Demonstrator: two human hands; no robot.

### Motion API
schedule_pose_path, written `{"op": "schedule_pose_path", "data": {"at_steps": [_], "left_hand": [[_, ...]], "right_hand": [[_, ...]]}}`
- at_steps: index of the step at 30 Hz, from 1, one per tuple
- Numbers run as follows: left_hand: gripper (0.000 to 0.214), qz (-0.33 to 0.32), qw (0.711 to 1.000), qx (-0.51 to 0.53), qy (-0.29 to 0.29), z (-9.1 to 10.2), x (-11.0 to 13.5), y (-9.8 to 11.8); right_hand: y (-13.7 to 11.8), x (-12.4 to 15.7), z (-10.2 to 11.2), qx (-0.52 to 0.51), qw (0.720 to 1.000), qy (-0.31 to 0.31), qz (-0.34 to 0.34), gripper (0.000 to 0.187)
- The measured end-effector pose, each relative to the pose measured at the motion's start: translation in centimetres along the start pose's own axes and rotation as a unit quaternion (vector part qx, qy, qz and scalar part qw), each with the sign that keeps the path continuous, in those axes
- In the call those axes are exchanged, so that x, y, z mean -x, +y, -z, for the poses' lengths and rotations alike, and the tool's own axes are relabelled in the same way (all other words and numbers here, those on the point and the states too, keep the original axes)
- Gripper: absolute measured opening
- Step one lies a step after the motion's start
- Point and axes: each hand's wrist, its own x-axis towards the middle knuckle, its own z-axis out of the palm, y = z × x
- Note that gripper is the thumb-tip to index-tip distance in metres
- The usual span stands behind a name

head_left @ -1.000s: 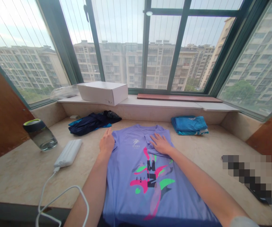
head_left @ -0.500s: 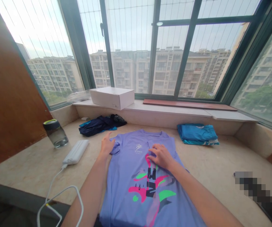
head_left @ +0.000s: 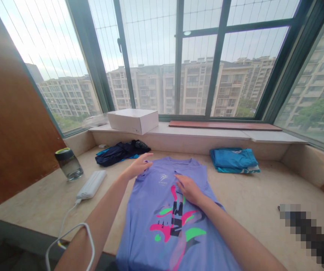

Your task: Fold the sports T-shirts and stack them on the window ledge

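A lilac T-shirt [head_left: 156,210] with a pink, green and black print lies face up on the marble ledge [head_left: 252,195], its sleeves folded in. My left hand [head_left: 137,167] is at the shirt's left shoulder, fingers pinched on the fabric edge there and lifting it a little. My right hand [head_left: 188,188] lies flat on the chest of the shirt just right of the small white logo, fingers stretched out and pressing the cloth down.
A folded blue garment [head_left: 233,159] lies at the back right, a dark navy garment [head_left: 121,151] at the back left. A water bottle [head_left: 68,163] and a white power bank [head_left: 91,184] with cable stand left. A white box [head_left: 133,120] rests on the sill.
My left hand has risen from the ledge and closed on the shirt's left shoulder. My right hand has slid down from the collar to the chest. The view has tilted up slightly.
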Motion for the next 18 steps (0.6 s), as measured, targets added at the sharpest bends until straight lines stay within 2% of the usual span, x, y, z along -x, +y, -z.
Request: {"op": "schedule_pose_path", "data": {"at_steps": [2,3,4,5,7,9,10,13,16,18], "left_hand": [[0.066,-0.019,0.987,0.055,-0.15,-1.2,0.3,1.6],[0.065,-0.029,0.978,0.064,-0.198,-1.7,0.4,2.0],[0.061,-0.041,0.974,0.05,-0.218,-2.1,0.4,2.1],[0.057,-0.056,0.976,0.003,-0.211,-2.4,0.4,1.9],[0.049,-0.079,0.975,-0.144,-0.151,-2.9,0.3,0.7],[0.042,-0.086,0.954,-0.27,-0.098,-3.3,0.2,-0.9],[0.039,-0.085,0.944,-0.306,-0.091,-3.5,0.2,-1.7],[0.039,-0.086,0.93,-0.339,-0.117,-4.5,0.3,-3.3],[0.05,-0.09,0.915,-0.364,-0.148,-5.8,0.6,-4.1],[0.055,-0.085,0.908,-0.38,-0.155,-6.6,0.6,-4.4]], "right_hand": [[0.1,0.0,-0.1,0.003,1.0,-0.006,0.0,0.047],[0.1,0.1,-0.1,0.006,1.0,-0.006,-0.001,0.047],[0.1,0.1,-0.1,0.011,1.0,-0.006,-0.002,0.047],[0.1,0.2,-0.1,0.019,1.0,-0.005,-0.003,0.046],[0.0,0.3,-0.1,0.035,0.999,-0.007,-0.002,0.045],[-0.1,0.3,-0.1,0.049,0.999,-0.008,-0.001,0.045],[-0.2,0.3,-0.1,0.056,0.998,-0.005,-0.003,0.044],[-0.7,0.3,0.2,0.086,0.996,0.024,-0.016,0.042],[-1.4,0.4,0.7,0.136,0.988,0.059,-0.038,0.041],[-2.0,0.6,1.0,0.153,0.986,0.055,-0.047,0.04]]}}
